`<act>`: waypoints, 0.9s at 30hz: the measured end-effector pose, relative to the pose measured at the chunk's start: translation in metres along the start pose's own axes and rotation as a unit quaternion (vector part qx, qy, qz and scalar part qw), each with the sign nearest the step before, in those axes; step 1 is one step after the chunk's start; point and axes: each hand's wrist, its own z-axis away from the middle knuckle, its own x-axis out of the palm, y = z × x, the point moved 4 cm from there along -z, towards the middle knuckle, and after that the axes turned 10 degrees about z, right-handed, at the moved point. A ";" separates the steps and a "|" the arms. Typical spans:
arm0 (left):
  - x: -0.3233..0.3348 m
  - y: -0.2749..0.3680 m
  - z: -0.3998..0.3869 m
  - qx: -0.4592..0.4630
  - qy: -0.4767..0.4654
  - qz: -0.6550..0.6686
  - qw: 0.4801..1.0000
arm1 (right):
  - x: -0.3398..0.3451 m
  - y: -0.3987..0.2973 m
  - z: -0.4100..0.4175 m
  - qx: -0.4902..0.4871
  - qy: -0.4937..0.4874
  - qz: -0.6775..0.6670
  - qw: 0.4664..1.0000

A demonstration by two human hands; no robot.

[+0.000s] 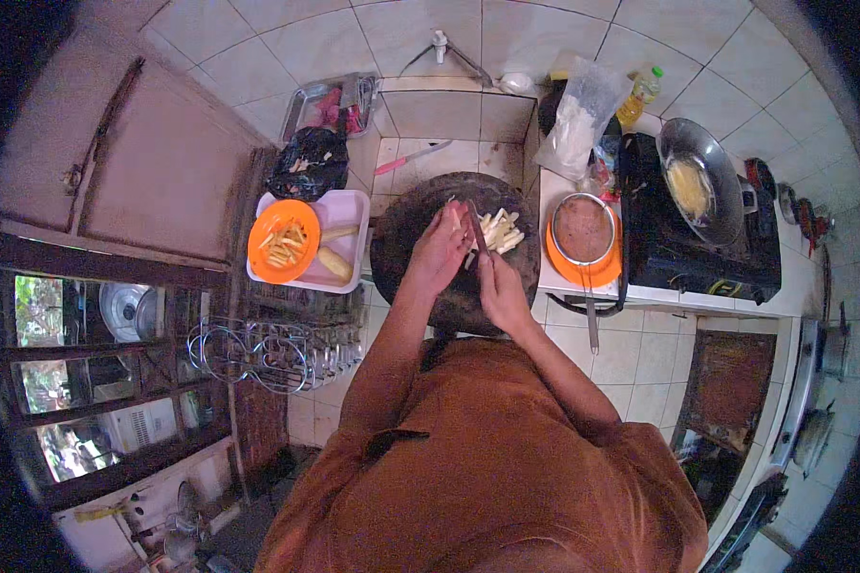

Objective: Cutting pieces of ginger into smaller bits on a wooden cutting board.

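On a round dark wooden board (416, 215), my right hand (500, 286) grips the handle of a knife (477, 229), its blade pointing away from me. My left hand (443, 243) is just left of the blade, fingers bent around a small pale piece that is partly hidden. Cut pale potato sticks (500, 230) lie heaped to the right of the blade. Left of the board, a pink tray (360, 247) holds peeled potatoes (335, 263) and an orange plate (256, 247) with more sticks. A second knife with a pink handle (391, 166) lies beyond the board in the tiled basin.
At right, a wire strainer (584, 228) rests on an orange dish (609, 278). Beyond it, a wok (720, 154) with food in oil sits on a black gas stove (645, 251). A bag of white powder (575, 132) and an oil bottle (638, 97) stand behind. A tap (439, 44) is on the wall.
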 end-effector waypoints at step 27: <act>0.040 0.007 0.016 0.064 -0.176 0.087 0.978 | 0.004 -0.017 0.006 -0.054 0.003 0.028 0.998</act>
